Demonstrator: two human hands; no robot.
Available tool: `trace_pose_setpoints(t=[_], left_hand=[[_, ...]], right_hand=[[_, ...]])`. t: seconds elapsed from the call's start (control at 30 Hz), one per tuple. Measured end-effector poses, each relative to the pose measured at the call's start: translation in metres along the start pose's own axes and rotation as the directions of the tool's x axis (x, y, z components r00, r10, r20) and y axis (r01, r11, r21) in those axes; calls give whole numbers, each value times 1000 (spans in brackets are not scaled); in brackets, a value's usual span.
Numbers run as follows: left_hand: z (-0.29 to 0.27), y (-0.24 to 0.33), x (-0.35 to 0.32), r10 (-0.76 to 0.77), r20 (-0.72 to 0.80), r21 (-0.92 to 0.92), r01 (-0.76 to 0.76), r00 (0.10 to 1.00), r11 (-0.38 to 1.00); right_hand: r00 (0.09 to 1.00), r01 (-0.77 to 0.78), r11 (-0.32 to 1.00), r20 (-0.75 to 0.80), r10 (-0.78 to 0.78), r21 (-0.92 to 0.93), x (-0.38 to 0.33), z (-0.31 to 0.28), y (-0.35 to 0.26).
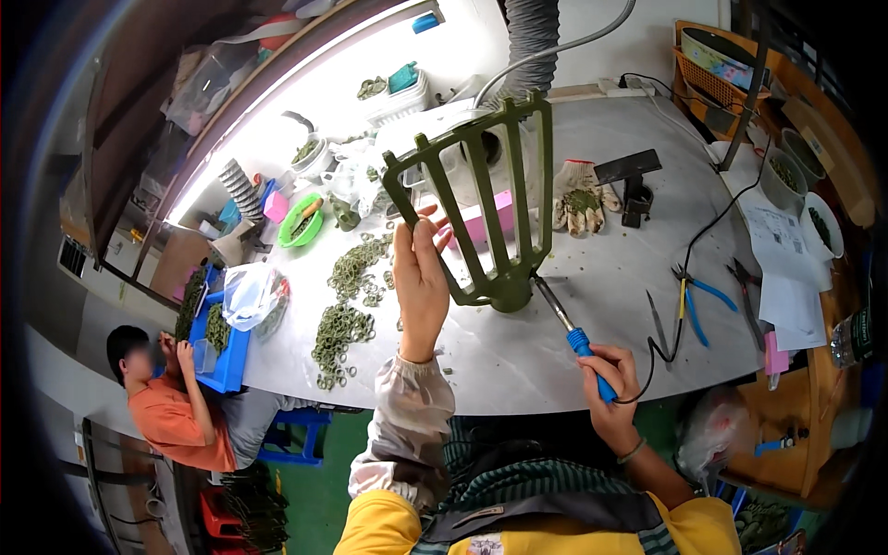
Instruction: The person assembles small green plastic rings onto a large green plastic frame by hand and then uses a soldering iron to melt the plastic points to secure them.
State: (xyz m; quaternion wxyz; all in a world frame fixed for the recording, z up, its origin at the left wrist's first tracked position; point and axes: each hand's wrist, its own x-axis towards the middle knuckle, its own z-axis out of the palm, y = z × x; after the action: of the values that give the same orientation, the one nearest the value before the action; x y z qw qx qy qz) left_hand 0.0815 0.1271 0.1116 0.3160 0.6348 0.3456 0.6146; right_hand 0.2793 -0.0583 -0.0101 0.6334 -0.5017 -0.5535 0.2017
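My left hand (421,277) holds up an olive-green plastic cage-shaped part (481,185) with several long bars, gripping one bar near its middle. My right hand (610,375) grips the blue handle of a soldering iron (566,326), whose metal tip touches the part's base hub near the lower right. The iron's black cord runs from my right hand across the white table (610,268) toward the right. Both hands are raised a little above the table's front edge.
Piles of green plastic rings (344,314) lie left of my hand. A work glove (579,196), blue-handled pliers (696,298), cutters (746,287) and papers (782,268) lie to the right. A grey duct hose (531,42) hangs behind. A person in orange (176,407) sits at the left by a blue tray (222,356).
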Motion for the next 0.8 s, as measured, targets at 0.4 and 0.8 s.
trace_pose_setpoints(t=[0.4, 0.8], left_hand=[[-33, -48, -32, -240, -140, -52, 235, 961, 971], [-134, -80, -29, -798, 129, -640, 664, 589, 387]], right_hand=[[992, 92, 995, -81, -94, -38, 8, -50, -28], [976, 62, 998, -208, -58, 13, 32, -61, -21]])
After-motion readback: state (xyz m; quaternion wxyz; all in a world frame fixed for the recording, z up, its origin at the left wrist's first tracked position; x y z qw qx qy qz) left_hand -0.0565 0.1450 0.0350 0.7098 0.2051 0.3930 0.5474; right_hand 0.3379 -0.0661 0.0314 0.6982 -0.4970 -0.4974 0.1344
